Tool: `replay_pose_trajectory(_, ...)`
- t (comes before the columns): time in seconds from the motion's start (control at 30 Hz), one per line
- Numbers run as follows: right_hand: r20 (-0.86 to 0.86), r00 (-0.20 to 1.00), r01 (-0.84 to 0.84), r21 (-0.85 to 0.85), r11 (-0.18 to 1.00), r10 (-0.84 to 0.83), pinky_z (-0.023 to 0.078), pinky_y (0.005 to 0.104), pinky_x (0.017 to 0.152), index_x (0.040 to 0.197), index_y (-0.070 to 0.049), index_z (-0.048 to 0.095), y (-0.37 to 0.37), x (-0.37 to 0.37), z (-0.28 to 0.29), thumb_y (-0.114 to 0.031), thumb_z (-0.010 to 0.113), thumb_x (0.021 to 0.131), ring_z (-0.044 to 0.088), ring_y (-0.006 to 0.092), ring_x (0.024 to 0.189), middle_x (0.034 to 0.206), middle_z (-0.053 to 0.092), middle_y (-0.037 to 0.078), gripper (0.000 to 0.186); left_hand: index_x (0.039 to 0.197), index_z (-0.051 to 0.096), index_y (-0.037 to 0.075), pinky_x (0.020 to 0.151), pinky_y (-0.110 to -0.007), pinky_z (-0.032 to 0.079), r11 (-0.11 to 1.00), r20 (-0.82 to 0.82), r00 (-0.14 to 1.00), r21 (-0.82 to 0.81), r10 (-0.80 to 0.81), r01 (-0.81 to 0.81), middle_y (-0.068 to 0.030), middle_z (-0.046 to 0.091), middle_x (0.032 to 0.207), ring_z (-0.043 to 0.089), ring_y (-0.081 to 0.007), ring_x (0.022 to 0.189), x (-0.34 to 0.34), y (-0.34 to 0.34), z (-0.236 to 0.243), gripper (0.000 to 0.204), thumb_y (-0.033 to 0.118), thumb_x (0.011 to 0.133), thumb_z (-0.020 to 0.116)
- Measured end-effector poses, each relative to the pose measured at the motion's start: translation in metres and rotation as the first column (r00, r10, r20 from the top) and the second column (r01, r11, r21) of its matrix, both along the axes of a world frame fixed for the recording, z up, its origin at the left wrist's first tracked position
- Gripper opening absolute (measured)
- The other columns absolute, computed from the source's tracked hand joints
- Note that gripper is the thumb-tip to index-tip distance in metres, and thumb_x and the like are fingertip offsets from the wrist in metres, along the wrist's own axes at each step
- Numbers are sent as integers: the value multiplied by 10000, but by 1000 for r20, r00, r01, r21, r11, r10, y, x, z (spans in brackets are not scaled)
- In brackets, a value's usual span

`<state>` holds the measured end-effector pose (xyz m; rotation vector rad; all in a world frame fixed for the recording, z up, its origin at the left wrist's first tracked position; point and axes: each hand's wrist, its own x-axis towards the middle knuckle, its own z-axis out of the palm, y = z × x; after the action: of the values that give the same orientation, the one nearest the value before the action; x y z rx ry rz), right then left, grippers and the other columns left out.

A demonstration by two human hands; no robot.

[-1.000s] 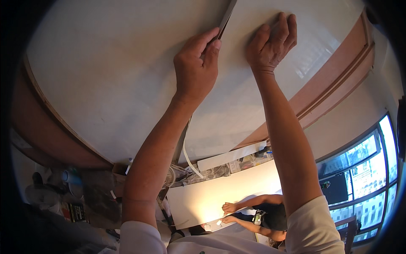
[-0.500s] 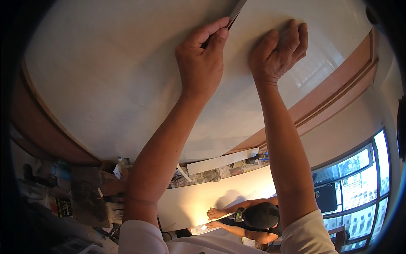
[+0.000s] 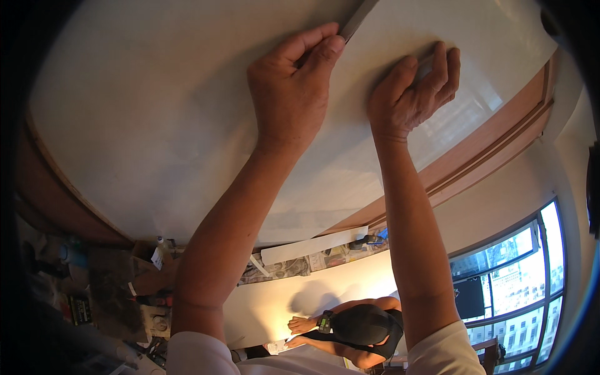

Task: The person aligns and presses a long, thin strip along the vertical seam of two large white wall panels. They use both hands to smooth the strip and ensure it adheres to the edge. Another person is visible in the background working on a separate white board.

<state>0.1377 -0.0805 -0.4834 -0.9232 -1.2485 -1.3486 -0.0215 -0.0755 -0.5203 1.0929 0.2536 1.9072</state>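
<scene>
A large pale, smooth sheet [image 3: 150, 125] spreads before me. Thumb and forefinger of my left hand [image 3: 290, 90] pinch the lower end of a thin grey strip [image 3: 359, 22]; its far end runs out of the top of the view. I cannot tell whether that strip is a separate piece or a raised edge. To the right, my right hand [image 3: 406, 97] lies against the sheet, its fingers apart and slightly bent, with nothing seen in it. The fingertips of both hands are visible only in part.
Brown wooden edging [image 3: 494, 153] borders the sheet. Below it lie a white strip [image 3: 312, 247], newspaper [image 3: 294, 265] and a small bottle [image 3: 161, 244]. A person in a dark cap [image 3: 359, 325] works at a lit white surface [image 3: 262, 306]. Windows [image 3: 519, 281] stand at the lower right; dim clutter fills the lower left.
The whole view has shifted slightly. My right hand sits a little lower in the picture, its fingers still apart. My left hand keeps its pinch on the grey strip.
</scene>
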Motion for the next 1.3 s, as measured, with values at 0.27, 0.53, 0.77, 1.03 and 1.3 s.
replay_pose_trajectory(0.27, 8, 1000, 22, -3, 1000, -22, 323, 513, 1104, 1432, 32, 497, -2, -1, -1, -240, 535, 977, 393, 417, 1338, 1521, 358, 298, 531, 1148, 761, 7, 854, -212, 534, 999, -2, 1000, 40, 20, -20, -47, 770, 996, 681, -77, 925, -1, -2, 2, 261, 158, 936, 781)
replay_pose_trajectory(0.53, 11, 1000, 7, 5, 1000, -7, 336, 513, 1099, 1437, 19, 501, -3, -3, -2, -228, 538, 966, 395, 424, 1331, 1515, 364, 312, 533, 1131, 767, 8, 830, -214, 542, 992, -47, 994, 78, 100, -96, -43, 771, 975, 678, -70, 894, 0, 0, 0, 236, 156, 946, 768)
replay_pose_trajectory(0.77, -6, 1000, 23, -12, 1000, -23, 348, 518, 1093, 1441, 24, 499, -3, -2, -3, -241, 544, 967, 394, 435, 1336, 1518, 359, 314, 544, 1139, 763, 15, 792, -205, 534, 987, -68, 992, 130, 104, -95, -26, 765, 938, 654, -45, 841, -1, 5, 0, 211, 126, 960, 746)
replay_pose_trajectory(1.03, 2, 999, 32, -3, 999, -32, 349, 522, 1090, 1440, 35, 495, -3, -4, -3, -270, 540, 988, 396, 439, 1326, 1513, 361, 313, 546, 1194, 744, 47, 786, -247, 538, 842, -130, 892, 410, 434, -350, -52, 731, 1031, 661, -87, 889, -5, 13, -4, 220, 51, 983, 681)
replay_pose_trajectory(1.3, 9, 998, 60, -37, 997, -60, 335, 524, 1099, 1468, 27, 463, -3, 1, -3, -273, 532, 998, 373, 440, 1341, 1534, 324, 309, 562, 1231, 734, 70, 815, -265, 544, 684, -142, 739, 522, 659, -510, -100, 687, 1131, 671, -189, 953, -5, 9, -15, 307, -20, 943, 678)
